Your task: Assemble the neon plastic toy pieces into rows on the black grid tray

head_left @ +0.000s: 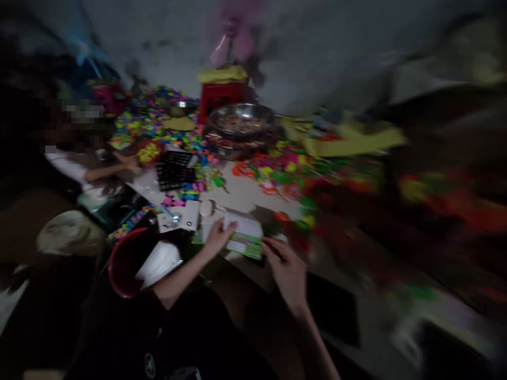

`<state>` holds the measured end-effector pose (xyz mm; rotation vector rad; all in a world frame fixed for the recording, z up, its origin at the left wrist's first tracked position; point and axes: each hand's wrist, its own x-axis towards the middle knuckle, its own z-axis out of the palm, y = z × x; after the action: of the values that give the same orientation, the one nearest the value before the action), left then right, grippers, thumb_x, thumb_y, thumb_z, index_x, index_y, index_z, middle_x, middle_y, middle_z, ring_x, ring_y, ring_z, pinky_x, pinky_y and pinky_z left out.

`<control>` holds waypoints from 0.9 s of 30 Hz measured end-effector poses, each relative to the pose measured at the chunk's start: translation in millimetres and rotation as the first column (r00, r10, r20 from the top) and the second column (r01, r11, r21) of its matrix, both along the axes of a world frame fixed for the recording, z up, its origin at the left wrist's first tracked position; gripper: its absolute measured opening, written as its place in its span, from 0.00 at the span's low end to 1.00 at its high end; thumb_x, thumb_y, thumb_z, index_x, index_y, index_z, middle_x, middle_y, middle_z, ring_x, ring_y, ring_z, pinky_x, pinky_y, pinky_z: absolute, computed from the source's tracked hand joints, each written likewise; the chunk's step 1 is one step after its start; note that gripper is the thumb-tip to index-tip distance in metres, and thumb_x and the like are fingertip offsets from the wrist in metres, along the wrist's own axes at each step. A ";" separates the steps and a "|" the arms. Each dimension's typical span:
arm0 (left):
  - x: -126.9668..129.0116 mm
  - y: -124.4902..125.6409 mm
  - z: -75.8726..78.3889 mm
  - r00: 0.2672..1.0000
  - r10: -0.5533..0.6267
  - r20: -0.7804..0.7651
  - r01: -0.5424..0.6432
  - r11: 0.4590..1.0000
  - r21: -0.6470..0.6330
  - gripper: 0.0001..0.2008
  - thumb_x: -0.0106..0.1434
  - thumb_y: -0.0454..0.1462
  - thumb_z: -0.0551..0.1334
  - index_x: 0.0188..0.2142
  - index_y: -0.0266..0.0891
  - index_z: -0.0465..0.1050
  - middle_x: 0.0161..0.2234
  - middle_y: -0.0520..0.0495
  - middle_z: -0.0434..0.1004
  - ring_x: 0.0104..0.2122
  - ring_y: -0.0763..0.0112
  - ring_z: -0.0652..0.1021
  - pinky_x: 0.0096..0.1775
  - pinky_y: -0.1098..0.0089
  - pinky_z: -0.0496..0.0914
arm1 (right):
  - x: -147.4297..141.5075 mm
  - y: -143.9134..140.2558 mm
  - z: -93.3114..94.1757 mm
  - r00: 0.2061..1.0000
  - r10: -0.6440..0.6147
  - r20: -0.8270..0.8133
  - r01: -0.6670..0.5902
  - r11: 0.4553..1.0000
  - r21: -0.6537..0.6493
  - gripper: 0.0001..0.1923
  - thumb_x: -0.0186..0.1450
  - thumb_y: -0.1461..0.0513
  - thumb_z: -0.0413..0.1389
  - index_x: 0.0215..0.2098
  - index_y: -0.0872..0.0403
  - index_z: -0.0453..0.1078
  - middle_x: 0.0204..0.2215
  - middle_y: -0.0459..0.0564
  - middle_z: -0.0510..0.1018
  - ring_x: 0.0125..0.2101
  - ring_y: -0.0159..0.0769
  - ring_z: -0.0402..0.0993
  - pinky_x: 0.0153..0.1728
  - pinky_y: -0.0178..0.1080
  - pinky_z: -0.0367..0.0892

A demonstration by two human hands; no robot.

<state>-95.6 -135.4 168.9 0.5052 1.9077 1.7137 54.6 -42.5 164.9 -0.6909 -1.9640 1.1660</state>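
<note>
A green-and-white printed card or packet (246,228) lies in front of me at the near table edge; blur hides which it is. My left hand (218,237) grips its left part, with the thumb over the white surface. At the right end of the card, my right hand (288,272) has thumb and forefinger pinched at its edge. Just left of the card are a small round white object (206,208) and a white box-like piece (178,217). Below my left forearm, a red tub (119,264) holds white plastic-looking sheets (160,263).
Colourful small pieces (166,116) cover the table's back and right. A metal bowl (241,113) stands near a red stool (203,103) with a pink fan (232,42). Black trays (174,169) lie left. Another person's hand (129,162) reaches toward a bowl of yellow pieces (148,153).
</note>
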 end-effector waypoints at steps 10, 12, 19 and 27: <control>-8.2 -14.6 -15.9 0.933 -0.258 0.252 0.262 0.965 0.020 0.17 0.60 0.47 0.63 0.39 0.36 0.78 0.36 0.44 0.78 0.40 0.63 0.77 0.52 0.62 0.69 | 11.1 -15.8 -22.1 0.963 0.269 0.019 -0.172 0.558 0.812 0.14 0.70 0.56 0.48 0.36 0.53 0.73 0.38 0.55 0.79 0.38 0.40 0.75 0.37 0.41 0.64; -11.6 -25.0 -8.2 0.933 -0.314 0.175 0.317 0.948 0.013 0.13 0.59 0.43 0.64 0.37 0.37 0.80 0.34 0.42 0.79 0.40 0.62 0.78 0.49 0.64 0.71 | 21.2 -27.6 -27.8 0.966 0.259 0.023 -0.157 0.511 0.845 0.10 0.69 0.59 0.50 0.38 0.54 0.73 0.38 0.54 0.79 0.37 0.37 0.75 0.37 0.39 0.64; -46.2 -5.0 -6.7 0.995 -0.088 0.054 0.084 0.994 0.068 0.17 0.64 0.40 0.55 0.27 0.31 0.77 0.25 0.42 0.78 0.27 0.73 0.78 0.31 0.79 0.70 | 91.0 -72.0 -25.5 0.912 0.393 0.116 -0.408 0.847 0.341 0.08 0.68 0.61 0.51 0.40 0.51 0.72 0.43 0.53 0.77 0.42 0.33 0.76 0.38 0.33 0.70; -53.2 69.7 -65.0 0.976 -0.195 -0.097 0.170 0.961 -0.218 0.34 0.56 0.34 0.66 0.60 0.32 0.56 0.34 0.46 0.76 0.33 0.65 0.77 0.40 0.64 0.73 | 142.6 2.5 -42.6 0.962 -0.241 0.130 0.270 0.913 -0.307 0.21 0.56 0.47 0.61 0.38 0.53 0.68 0.32 0.48 0.76 0.33 0.31 0.72 0.35 0.34 0.70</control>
<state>-148.8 -65.7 103.9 0.6902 2.0256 1.3752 197.2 -40.0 122.2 -1.1532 -1.7025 1.3218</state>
